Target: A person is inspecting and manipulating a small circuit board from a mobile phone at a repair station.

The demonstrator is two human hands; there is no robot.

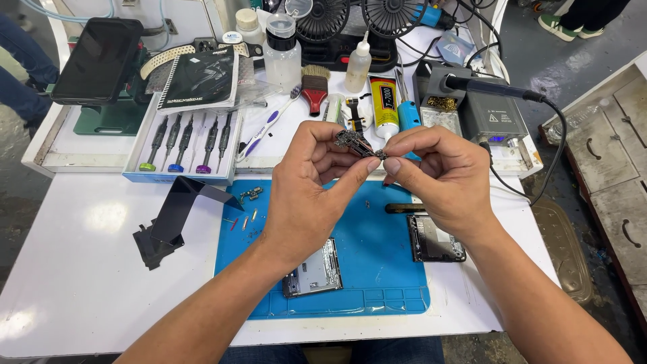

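- Far left, rear of worktop (81,269): dark phone (98,59) propped on a green stand, screen blank, tilted back.
- Just right of it: open tray of screwdrivers (182,145), shafts lying parallel, coloured caps toward the near edge.
- Left of the blue mat (377,269): black folded strip (172,219), bent into an angle, lower end crumpled; exact nature hard to make out.
- On the mat's left part: a few small screws and metal bits (246,209), too small to identify singly.
- Left hand (306,195): raised above the mat, grip pinching the left end of the small circuit board (357,143) between thumb and forefinger.
- Small circuit board: held in the air between both hands, above the mat and clear of it; long axis running from upper left down to lower right, right end lower. Surface detail dark and cluttered; faces not distinguishable. Left end partly covered by fingertips.
- Below the left wrist: opened phone body (313,269) flat on the mat, upper part hidden by the forearm.
- Right hand (445,178): grip pressed on the board's right end, thumb and forefinger tips meeting there.
- Under the right wrist: second dark phone part (435,239), top edge hidden by the hand.
- Rear right: soldering station (488,114) with handpiece laid across it, cable trailing off the worktop edge.
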